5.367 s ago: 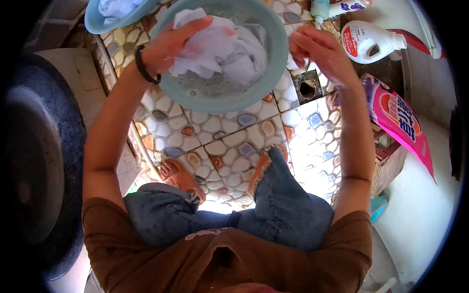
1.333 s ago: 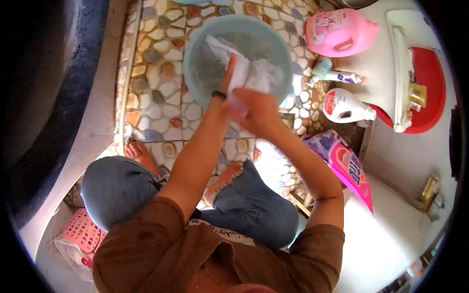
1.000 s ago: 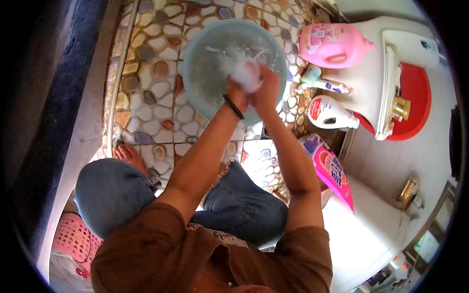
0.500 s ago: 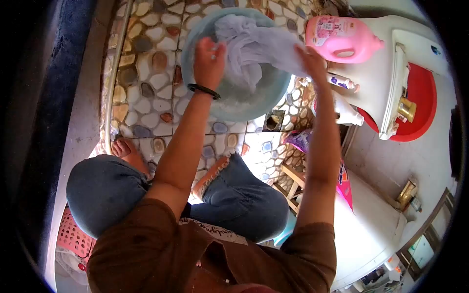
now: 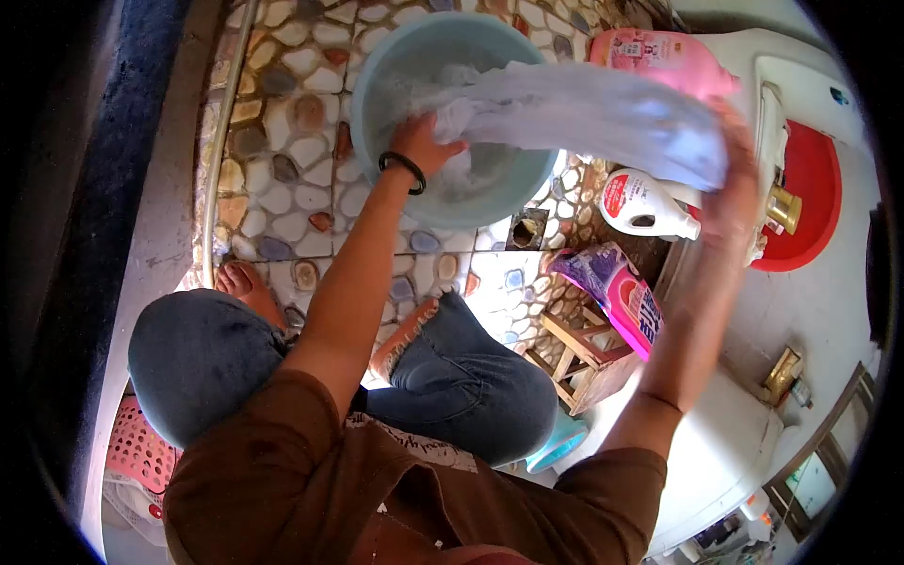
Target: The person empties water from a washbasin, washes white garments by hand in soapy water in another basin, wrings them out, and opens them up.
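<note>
A wet white cloth [image 5: 574,105] stretches from the blue-grey basin [image 5: 369,179] out to the right, past the basin's rim. Its raised right end is in my right hand [image 5: 734,193], which is blurred by motion. My left hand [image 5: 428,148], with a dark band on the wrist, is low over the basin at the cloth's bunched end. The cloth passes between its thumb and fingers, and the fingertips are partly hidden. Cloudy water [image 5: 490,179] shows in the basin under the cloth.
Right of the basin are a pink jug [image 5: 650,52], partly covered by the cloth, and a white bottle [image 5: 640,202]. A pink-purple packet [image 5: 621,292] lies on a wooden stool [image 5: 574,339]. Farther right is a red basin [image 5: 815,198]. A floor drain [image 5: 527,229] is set in the pebble-patterned floor.
My right hand has swung to the right, pulling the cloth out lengthwise from a bunched heap. My left hand has come down and right, from apart to gripping the cloth's other end.
</note>
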Demonstrator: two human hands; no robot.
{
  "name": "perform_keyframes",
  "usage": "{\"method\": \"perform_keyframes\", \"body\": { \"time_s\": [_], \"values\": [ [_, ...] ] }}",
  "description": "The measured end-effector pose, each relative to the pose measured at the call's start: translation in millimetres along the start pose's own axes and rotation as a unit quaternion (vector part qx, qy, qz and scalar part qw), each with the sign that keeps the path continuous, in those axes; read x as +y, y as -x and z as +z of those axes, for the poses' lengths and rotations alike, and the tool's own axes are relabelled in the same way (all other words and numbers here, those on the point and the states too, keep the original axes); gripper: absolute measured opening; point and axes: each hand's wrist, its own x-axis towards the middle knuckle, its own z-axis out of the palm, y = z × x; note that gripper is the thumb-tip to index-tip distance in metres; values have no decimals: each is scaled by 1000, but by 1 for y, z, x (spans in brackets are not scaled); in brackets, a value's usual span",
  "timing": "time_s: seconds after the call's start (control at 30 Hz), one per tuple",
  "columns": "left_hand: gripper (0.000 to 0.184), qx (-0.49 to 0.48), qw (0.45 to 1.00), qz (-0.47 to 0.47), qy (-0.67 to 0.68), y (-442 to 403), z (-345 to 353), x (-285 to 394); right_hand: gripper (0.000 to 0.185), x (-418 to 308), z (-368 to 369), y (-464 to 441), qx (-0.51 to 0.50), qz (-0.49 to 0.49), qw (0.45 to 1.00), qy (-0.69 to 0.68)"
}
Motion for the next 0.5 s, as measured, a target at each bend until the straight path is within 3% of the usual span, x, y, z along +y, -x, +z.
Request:
{"method": "perform_keyframes", "body": {
  "time_s": [0.07,0.13,0.17,0.27,0.33,0.43,0.5],
  "values": [
    [51,49,996,29,65,4,-5,7,33,-60,-16,10,85,-59,994,20],
    [47,138,975,41,171,10,-18,12,37,-104,-62,17,82,-127,989,-5],
    [43,156,962,25,222,7,-17,7,39,-122,-87,17,77,-161,984,-19],
    [36,196,913,-39,356,-11,-13,-12,37,-171,-54,38,101,-302,941,113],
    [34,197,875,-106,430,-15,-16,-20,33,-184,-104,37,65,-362,917,152],
    [30,164,793,-153,566,-27,-4,-33,40,-187,-110,45,171,-245,941,159],
    [29,124,709,-110,685,-15,-17,-9,44,-191,-112,50,240,-166,941,169]
  ]
}}
